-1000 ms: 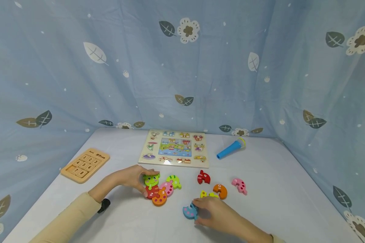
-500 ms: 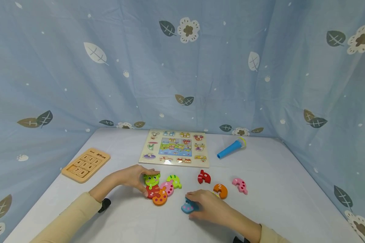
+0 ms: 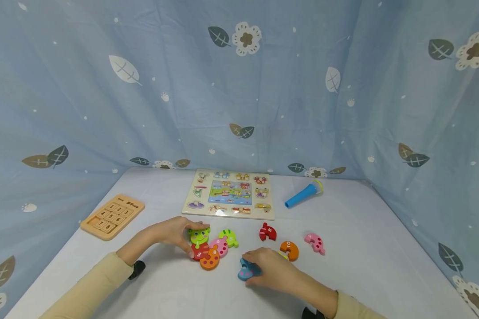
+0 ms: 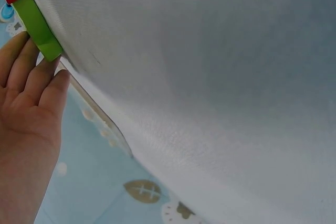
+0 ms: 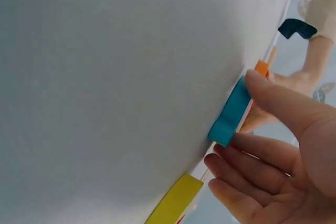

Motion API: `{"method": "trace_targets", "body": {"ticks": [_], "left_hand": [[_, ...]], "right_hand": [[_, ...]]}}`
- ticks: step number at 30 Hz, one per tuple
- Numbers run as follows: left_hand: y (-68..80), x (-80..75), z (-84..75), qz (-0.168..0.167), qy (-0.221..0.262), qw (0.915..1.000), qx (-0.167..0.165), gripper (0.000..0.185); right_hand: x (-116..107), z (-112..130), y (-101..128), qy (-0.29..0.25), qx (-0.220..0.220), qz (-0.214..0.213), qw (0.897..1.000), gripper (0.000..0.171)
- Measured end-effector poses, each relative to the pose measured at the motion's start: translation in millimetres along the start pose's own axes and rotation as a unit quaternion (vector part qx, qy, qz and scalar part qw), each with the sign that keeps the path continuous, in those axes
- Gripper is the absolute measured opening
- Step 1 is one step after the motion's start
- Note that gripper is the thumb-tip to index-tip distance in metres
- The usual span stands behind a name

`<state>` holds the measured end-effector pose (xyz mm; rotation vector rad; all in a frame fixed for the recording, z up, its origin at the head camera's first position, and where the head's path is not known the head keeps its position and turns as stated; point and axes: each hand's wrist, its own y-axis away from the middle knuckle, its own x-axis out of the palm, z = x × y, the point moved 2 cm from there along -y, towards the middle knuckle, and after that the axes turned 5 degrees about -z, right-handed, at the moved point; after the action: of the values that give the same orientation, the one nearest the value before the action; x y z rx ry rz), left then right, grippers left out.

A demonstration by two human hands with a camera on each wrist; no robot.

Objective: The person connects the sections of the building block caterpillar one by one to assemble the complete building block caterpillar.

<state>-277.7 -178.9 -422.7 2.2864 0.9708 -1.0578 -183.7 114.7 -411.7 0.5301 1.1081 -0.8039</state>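
On the left of the white table, my left hand holds the joined number caterpillar puzzle by its green face piece and red piece 2. Orange piece 3, pink piece 4 and green piece 5 continue the chain. In the left wrist view the fingertips touch the green edge. My right hand pinches a blue puzzle piece between thumb and fingers, apart from the chain; its number is hidden. A yellow piece lies beside that hand, mostly covered in the head view.
Loose red piece 8, orange piece 10 and a pink piece lie at the right. Behind them are a picture puzzle board and a blue toy microphone. A wooden number board sits far left.
My right hand has moved slightly up and left with the blue piece, which has turned a little. It now covers most of the yellow piece. The left hand stays put.
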Motion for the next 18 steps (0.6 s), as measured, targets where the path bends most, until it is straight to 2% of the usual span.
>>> {"method": "trace_targets", "body": {"ticks": [9, 18], "left_hand": [[0.6, -0.1, 0.5, -0.002, -0.007, 1.0, -0.004, 0.087], [1.1, -0.9, -1.1, -0.002, -0.024, 0.9997, 0.005, 0.085]], "right_hand": [[1, -2, -5, 0.0, -0.017, -0.015, 1.0, 0.053], [-9, -6, -13, -0.034, 0.002, -0.059, 0.998, 0.051]]}}
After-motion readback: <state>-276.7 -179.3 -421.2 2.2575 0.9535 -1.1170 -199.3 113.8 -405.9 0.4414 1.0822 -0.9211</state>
